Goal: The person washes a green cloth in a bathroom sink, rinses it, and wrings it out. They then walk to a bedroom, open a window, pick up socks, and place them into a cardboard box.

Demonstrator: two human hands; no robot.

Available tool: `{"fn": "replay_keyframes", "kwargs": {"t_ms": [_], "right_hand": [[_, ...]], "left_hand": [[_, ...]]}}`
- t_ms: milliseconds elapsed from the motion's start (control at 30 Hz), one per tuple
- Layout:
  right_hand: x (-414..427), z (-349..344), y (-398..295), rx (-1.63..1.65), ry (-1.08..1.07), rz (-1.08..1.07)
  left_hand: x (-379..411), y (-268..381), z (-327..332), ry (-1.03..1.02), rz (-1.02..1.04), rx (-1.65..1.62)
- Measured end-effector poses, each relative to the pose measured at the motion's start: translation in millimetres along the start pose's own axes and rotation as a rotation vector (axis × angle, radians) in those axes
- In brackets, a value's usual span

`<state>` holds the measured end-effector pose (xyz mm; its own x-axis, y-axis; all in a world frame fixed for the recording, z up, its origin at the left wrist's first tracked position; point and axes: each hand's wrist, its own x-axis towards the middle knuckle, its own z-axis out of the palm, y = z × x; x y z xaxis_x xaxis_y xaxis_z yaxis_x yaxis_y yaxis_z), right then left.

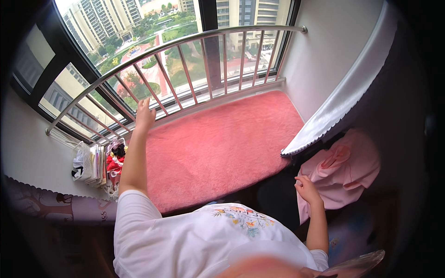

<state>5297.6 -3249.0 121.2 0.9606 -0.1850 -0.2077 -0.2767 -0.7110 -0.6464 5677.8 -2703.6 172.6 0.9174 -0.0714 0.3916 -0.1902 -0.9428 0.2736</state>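
My left hand [145, 114] is raised at the far left of the pink plush mat [219, 146], in front of the metal window railing [189, 69]. Its fingers point up towards the bars and are partly curled. Whether they touch a bar or pinch something small cannot be made out. The mat covers the window sill before me. Lower down on the right, my right hand [308, 190] hangs with bent fingers a little apart and nothing visible in them. Behind it is a draped pink cloth [347, 173]; contact between the two is unclear.
Left of the mat stand a white plastic basket [82, 161], a row of books [97, 165] and a pile of red and black small items [115, 160]. A white scallop-edged curtain [342, 93] hangs right; a patterned curtain [59, 205] hangs left. Window panes [174, 27] lie beyond the railing.
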Motion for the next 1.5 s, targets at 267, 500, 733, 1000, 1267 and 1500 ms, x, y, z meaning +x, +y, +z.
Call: {"fn": "replay_keyframes", "kwargs": {"t_ms": [267,500,733,1000,1267,1500], "right_hand": [[114.1,-119.8,-159.5,-0.215,0.247,-0.318],[230.6,-181.4,-291.3,-0.522,0.578,-0.666],[338.3,-301.5,-387.2,-0.979,0.950,-0.836],[474.7,-417.6,-540.7,-0.745,1.265,-1.131],[572.2,-468.1,-663.9,-0.613,1.406,-1.012],[675.5,-524.4,-697.7,-0.597,1.173,-1.135]], "left_hand": [[191.9,92.8,40.5,0.009,0.190,-0.099],[284.6,96.3,50.0,0.067,0.089,0.194],[319.6,102.3,96.1,0.008,-0.100,0.281],[328.1,81.6,99.0,-0.010,-0.035,0.297],[317.9,73.1,90.7,0.075,0.044,0.315],[315.5,75.0,96.0,0.104,0.050,0.321]]}}
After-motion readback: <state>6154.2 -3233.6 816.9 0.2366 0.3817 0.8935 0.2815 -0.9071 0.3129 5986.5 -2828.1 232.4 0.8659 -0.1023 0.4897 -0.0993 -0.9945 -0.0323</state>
